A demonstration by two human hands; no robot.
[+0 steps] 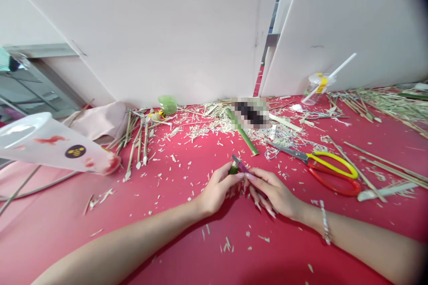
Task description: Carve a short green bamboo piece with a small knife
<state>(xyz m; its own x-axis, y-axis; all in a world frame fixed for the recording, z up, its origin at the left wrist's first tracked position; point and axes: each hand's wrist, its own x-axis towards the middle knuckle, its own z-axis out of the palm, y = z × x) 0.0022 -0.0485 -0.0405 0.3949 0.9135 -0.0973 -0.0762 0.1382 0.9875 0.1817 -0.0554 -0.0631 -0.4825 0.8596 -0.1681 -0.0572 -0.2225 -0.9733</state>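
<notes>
My left hand (217, 189) is closed around a short green stalk piece (233, 168), whose end shows above the fingers. Thumb to thumb with it, my right hand (276, 191) is closed on a small knife with a purple handle (242, 167). The dark blade slants up and left beside the stalk's top. Most of the stalk and the handle is hidden by my fingers. Beyond my hands a longer green stalk (247, 141) lies on the red table (160, 227). To the right rest scissors (310, 159) with one yellow and one red handle loop.
A plastic cup with a bee logo (56, 144) leans at left. Several pale-tipped sticks (138, 147) lie near a pink cloth (103, 122). Shavings (214, 129) litter the table. A clear cup with a straw (316, 89) stands before white panels (167, 40). Long stems (388, 162) lie right.
</notes>
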